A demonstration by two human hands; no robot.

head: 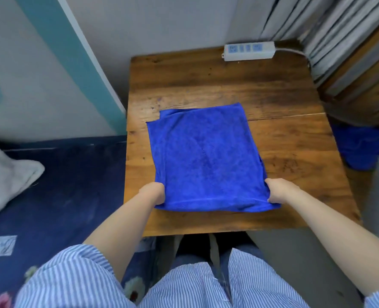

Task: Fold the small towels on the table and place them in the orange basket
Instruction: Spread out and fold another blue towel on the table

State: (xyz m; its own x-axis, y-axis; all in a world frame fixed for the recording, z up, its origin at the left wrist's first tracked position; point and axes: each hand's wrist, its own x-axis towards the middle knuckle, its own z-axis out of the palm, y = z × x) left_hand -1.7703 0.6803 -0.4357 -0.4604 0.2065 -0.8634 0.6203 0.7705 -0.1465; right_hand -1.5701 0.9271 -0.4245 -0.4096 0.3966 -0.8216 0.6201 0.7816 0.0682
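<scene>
Gripping a blue towel point(206, 156) by its near corners, left hand point(154, 193) and right hand point(279, 192) hold it flat on the wooden worktop point(284, 134) (centre of frame).

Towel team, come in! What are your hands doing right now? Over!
Left hand and right hand both gripping near corners of blue towel. Towel lies flat on wooden table. Orange basket not in view. Power strip at far edge, clear of towel.
</scene>
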